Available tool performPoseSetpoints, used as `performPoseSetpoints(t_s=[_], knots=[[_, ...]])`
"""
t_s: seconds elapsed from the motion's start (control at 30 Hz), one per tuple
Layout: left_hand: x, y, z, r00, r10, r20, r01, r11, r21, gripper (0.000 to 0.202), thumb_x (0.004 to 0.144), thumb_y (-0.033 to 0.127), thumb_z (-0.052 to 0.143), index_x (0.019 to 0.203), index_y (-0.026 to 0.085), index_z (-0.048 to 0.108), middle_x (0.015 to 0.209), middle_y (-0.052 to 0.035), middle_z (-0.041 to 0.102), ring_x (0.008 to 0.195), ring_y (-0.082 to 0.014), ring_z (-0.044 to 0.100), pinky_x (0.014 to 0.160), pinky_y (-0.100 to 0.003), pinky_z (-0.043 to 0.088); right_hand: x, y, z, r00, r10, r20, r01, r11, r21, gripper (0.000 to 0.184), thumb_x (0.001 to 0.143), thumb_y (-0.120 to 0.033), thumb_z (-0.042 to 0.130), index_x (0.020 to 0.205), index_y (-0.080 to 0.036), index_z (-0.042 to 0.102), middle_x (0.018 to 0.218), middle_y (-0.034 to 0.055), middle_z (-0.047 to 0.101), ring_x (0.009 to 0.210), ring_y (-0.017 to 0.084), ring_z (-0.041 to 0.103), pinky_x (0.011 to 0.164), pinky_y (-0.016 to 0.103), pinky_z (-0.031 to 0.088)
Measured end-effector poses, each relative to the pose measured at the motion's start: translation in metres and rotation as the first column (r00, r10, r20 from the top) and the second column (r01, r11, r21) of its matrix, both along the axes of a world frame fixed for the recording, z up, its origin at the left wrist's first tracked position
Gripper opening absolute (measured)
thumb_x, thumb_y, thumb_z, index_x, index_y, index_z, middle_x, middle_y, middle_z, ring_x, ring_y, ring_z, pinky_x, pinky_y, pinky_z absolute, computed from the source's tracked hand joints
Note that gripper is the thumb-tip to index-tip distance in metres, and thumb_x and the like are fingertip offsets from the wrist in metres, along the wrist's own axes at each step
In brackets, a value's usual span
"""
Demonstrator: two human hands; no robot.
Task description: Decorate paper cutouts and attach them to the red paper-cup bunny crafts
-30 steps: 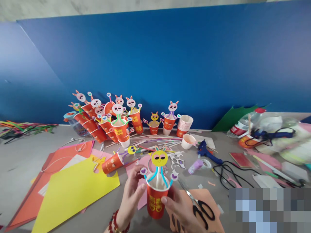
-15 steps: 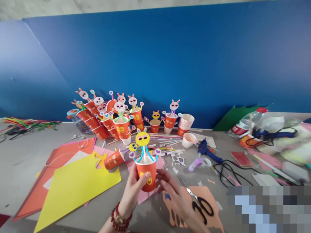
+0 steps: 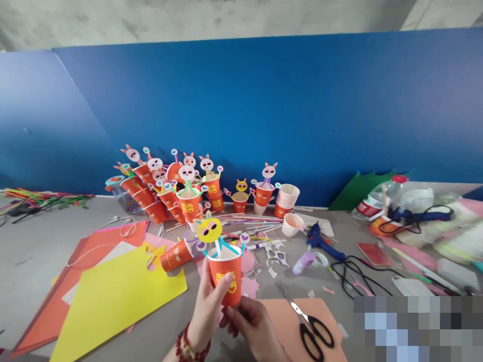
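My left hand [image 3: 211, 306] is wrapped round a red paper cup [image 3: 227, 269] with gold characters, holding it upright above the table. Out of the cup rises a yellow paper bunny head [image 3: 210, 230] with pink eye patches, tilted to the left. Blue pipe-cleaner arms with round white paper hands reach over the rim, and a white stick shows below the head. Right under the cup's base, my right hand [image 3: 251, 322] has its fingers pinched together; what they hold is hidden. Black-handled scissors [image 3: 307, 319] lie on an orange sheet [image 3: 279, 311] beside it.
Several finished bunny cups [image 3: 188, 201] stand at the back left. Yellow paper [image 3: 128, 296] lies at left, near a tipped red cup [image 3: 176, 255]. A blue glue gun [image 3: 323, 241], a glue stick [image 3: 303, 263] and black cables [image 3: 350, 274] lie right of centre.
My right hand has moved from the cup's right side to beneath its base, its fingers closing. The bunny head has sunk lower and leans left. The camera view has tilted up slightly.
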State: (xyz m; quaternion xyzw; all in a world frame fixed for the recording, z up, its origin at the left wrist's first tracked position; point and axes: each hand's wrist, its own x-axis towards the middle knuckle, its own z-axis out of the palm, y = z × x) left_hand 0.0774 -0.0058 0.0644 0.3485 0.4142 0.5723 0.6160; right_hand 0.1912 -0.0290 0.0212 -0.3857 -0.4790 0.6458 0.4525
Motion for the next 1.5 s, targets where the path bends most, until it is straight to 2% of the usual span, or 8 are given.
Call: performPoseSetpoints(t_s=[0.13,0.63,0.77,0.87,0.97,1.13,1.33,1.5], knots=[[0.0,0.003,0.004,0.999,0.039,-0.021,-0.038,0.998,0.056,0.057,0.082,0.042,0.072,0.129,0.024,0.045,0.092,-0.0042,0.068,0.065,-0.0139,0.062,0.055,-0.021,0.053,0.001,-0.003,-0.002,1.0,-0.015,0.026,0.015,1.0,0.005,0.043,0.082,-0.059,0.068,0.076,-0.016,0.072,0.068,0.0067,0.072,0.051,0.012,0.056,0.05,0.022,0.044],[0.001,-0.001,-0.013,0.994,-0.057,-0.094,0.063,0.996,0.06,0.057,0.083,0.042,0.07,0.128,0.025,0.04,0.094,-0.0055,0.069,0.053,-0.0128,0.058,0.047,-0.024,0.05,0.005,-0.003,-0.002,0.996,-0.059,0.072,0.051,0.992,0.116,0.047,0.087,-0.062,0.061,0.083,-0.017,0.071,0.068,0.0051,0.067,0.056,0.015,0.058,0.053,0.025,0.046],[-0.003,-0.002,-0.015,0.989,-0.011,-0.147,0.03,0.991,0.132,0.054,0.084,0.04,0.071,0.127,0.023,0.042,0.108,-0.0097,0.068,0.083,-0.0213,0.068,0.073,-0.03,0.057,0.018,0.0,-0.003,0.975,-0.108,0.195,0.07,0.979,0.191,0.039,0.089,-0.057,0.061,0.087,-0.018,0.069,0.07,0.0039,0.064,0.058,0.016,0.057,0.053,0.024,0.047],[-0.008,-0.002,-0.011,0.963,0.065,-0.26,-0.009,0.977,0.213,0.056,0.082,0.036,0.073,0.128,0.023,0.044,0.12,-0.0103,0.065,0.105,-0.0248,0.065,0.092,-0.033,0.052,0.036,0.002,0.008,0.909,-0.352,0.224,0.274,0.908,0.315,0.027,0.096,-0.044,0.054,0.103,-0.021,0.065,0.08,0.0052,0.065,0.067,0.018,0.06,0.059,0.025,0.05],[-0.01,-0.003,-0.01,0.929,0.113,-0.352,-0.018,0.965,0.262,0.06,0.08,0.036,0.074,0.13,0.022,0.043,0.127,-0.0113,0.062,0.114,-0.0268,0.062,0.098,-0.035,0.049,0.055,0.002,0.032,0.762,-0.601,0.243,0.381,0.718,0.582,0.016,0.097,-0.029,0.054,0.108,-0.022,0.063,0.094,0.0081,0.066,0.082,0.02,0.063,0.07,0.028,0.052],[-0.006,-0.007,-0.015,0.862,0.166,-0.479,0.0,0.944,0.329,0.058,0.081,0.037,0.073,0.128,0.021,0.042,0.12,-0.0121,0.064,0.108,-0.0285,0.066,0.093,-0.04,0.053,0.059,0.008,0.073,0.739,-0.478,0.475,-0.036,0.676,0.736,0.04,0.095,-0.022,0.054,0.135,-0.021,0.052,0.078,0.0024,0.065,0.065,0.017,0.06,0.064,0.029,0.051],[-0.008,-0.009,-0.016,0.77,0.239,-0.591,0.039,0.908,0.417,0.053,0.083,0.035,0.07,0.126,0.021,0.043,0.114,-0.0119,0.066,0.101,-0.0281,0.069,0.087,-0.04,0.055,0.049,0.015,0.075,0.664,-0.503,0.554,-0.122,0.658,0.743,0.04,0.092,-0.032,0.062,0.128,-0.017,0.053,0.073,0.0026,0.066,0.063,0.019,0.062,0.058,0.029,0.05],[-0.011,-0.01,-0.011,0.693,0.269,-0.668,0.08,0.893,0.443,0.057,0.083,0.034,0.069,0.131,0.021,0.04,0.112,-0.0125,0.067,0.096,-0.0279,0.07,0.084,-0.04,0.056,0.055,0.017,0.079,0.66,-0.536,0.526,-0.17,0.575,0.8,0.032,0.094,-0.031,0.059,0.123,-0.017,0.056,0.077,0.0049,0.068,0.068,0.021,0.065,0.062,0.031,0.051]])
